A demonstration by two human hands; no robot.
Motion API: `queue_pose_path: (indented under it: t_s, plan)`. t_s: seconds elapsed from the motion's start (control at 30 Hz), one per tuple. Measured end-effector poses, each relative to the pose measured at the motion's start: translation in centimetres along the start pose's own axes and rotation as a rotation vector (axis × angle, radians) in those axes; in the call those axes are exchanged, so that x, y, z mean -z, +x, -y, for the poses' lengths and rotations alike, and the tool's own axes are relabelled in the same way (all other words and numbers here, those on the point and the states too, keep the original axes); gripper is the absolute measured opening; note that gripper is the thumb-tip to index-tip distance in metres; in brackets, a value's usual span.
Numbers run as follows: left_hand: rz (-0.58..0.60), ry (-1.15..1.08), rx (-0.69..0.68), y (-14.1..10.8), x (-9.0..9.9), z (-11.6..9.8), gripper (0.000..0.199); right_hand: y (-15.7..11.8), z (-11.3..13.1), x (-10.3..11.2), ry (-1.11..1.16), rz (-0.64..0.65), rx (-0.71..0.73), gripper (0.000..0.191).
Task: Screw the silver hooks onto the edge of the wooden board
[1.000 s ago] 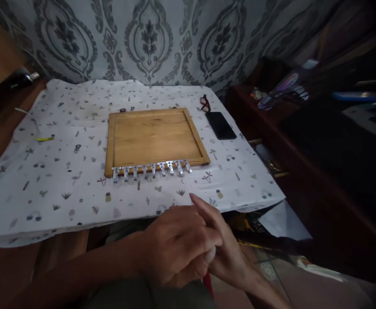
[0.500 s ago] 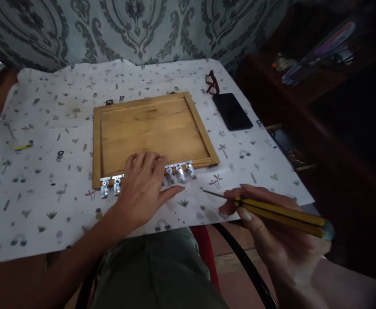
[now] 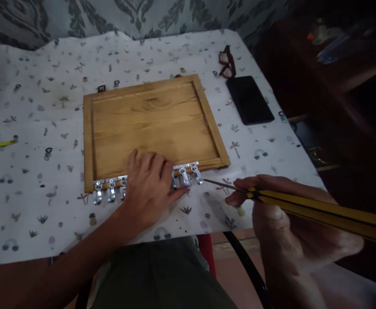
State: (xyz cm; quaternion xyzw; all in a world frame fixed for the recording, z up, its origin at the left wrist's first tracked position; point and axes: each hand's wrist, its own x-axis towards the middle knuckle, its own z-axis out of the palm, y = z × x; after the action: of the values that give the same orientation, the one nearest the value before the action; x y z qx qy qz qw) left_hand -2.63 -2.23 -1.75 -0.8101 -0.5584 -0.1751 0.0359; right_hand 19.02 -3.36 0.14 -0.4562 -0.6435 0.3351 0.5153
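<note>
A framed wooden board (image 3: pixel 152 120) lies on the table, with a row of silver metal hooks (image 3: pixel 111 191) along its near edge. My left hand (image 3: pixel 149 189) rests over the middle of this row. Its fingers lie bent on the board and its thumb points right, apart from them; the hooks beneath are hidden. In my right hand (image 3: pixel 291 223) is a screwdriver (image 3: pixel 307 207) with a yellow and black handle, gripped between thumb and fingers. Its thin shaft points left, with the tip close to the rightmost hook (image 3: pixel 197 173); whether they touch, I cannot tell.
A black phone (image 3: pixel 250 101) and dark red glasses (image 3: pixel 227 64) lie right of the board. A yellow object (image 3: pixel 2 143) is at the far left. The printed tablecloth (image 3: pixel 62 231) covers the table. Dark furniture (image 3: pixel 319 86) stands to the right.
The view has shifted down and closer to the board. My right hand has brought the screwdriver tip nearer to the rightmost hook. My left hand stays on the hooks and board edge.
</note>
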Motion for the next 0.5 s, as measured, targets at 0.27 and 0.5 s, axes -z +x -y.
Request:
queue_pose_path:
  t_s: [0.27,0.5]
  plan:
    - [0.028,-0.060,-0.012,0.0,0.5,-0.6,0.055,1.3,0.1,-0.8,-0.040,0.040,-0.010,0.024]
    - [0.028,-0.107,-0.013,0.3,0.1,-0.5,0.051,1.7,-0.2,-1.8,-0.071,0.024,-0.017,0.024]
